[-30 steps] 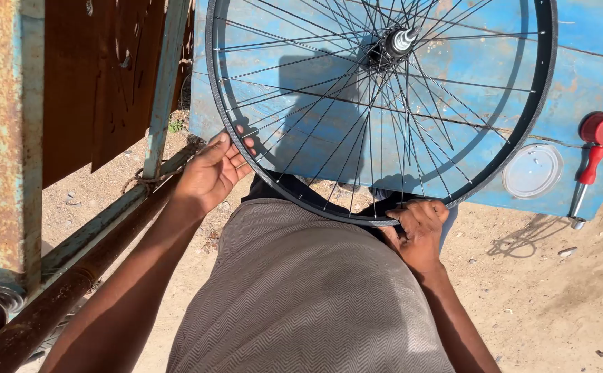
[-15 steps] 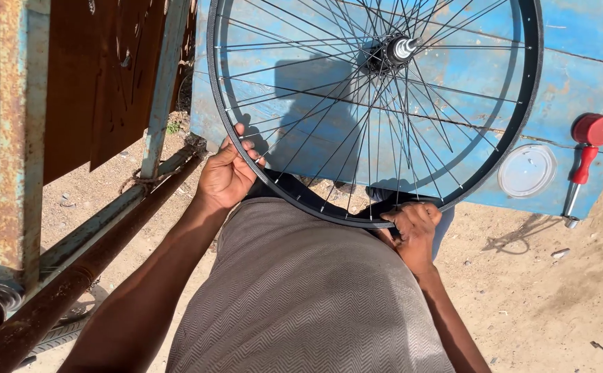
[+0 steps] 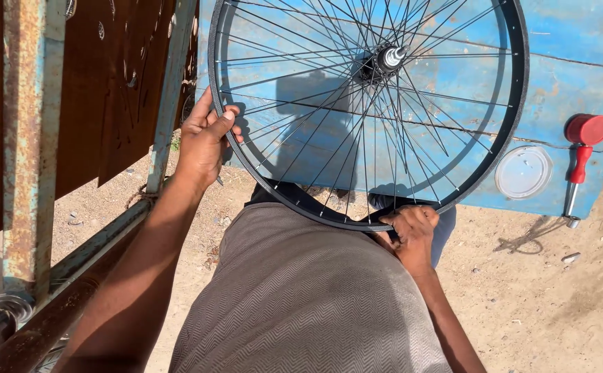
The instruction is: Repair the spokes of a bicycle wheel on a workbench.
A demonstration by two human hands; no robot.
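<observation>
Far left, a rusty metal post [image 3: 31, 138] stands upright w/ peeling pale paint, and a rusty rail [image 3: 73, 290] runs diagonally from the near-left corner up toward it. Behind them sits a dark brown panel [image 3: 101, 90].

Next over, the person's left hand [image 3: 205, 141] is on the left side of the bicycle wheel [image 3: 370, 110]: fingers wrapped over the black rim [image 3: 246, 173], thumb laid along it, so it's closed around the rim. Forearm reaches up from the near-left.

The wheel is held upright in front of the person, approx. centre of the scene, bottom edge just above the lap. Thin spokes [image 3: 315, 138] fan out from the hub [image 3: 384, 61], whose axle end catches the sun. The wheel's shadow falls on the blue-painted wooden surface [image 3: 577, 62] behind it.

Near centre, the person's grey herringbone garment [image 3: 301, 297] fills the foreground.

Right of centre, the right hand [image 3: 412, 231] is curled into a fist at the lowest part of the rim, touching it; can't tell exactly what the fingers pinch, they're tucked under.

Further right, a round clear lid [image 3: 524, 172] lies on the blue surface, just beside the wheel's right edge. Right of that, a tool w/ red knob and red handle [image 3: 581, 155] lies w/ its metal tip toward the near edge. Sandy ground [image 3: 543, 297] spreads below, w/ a few small bits scattered.
</observation>
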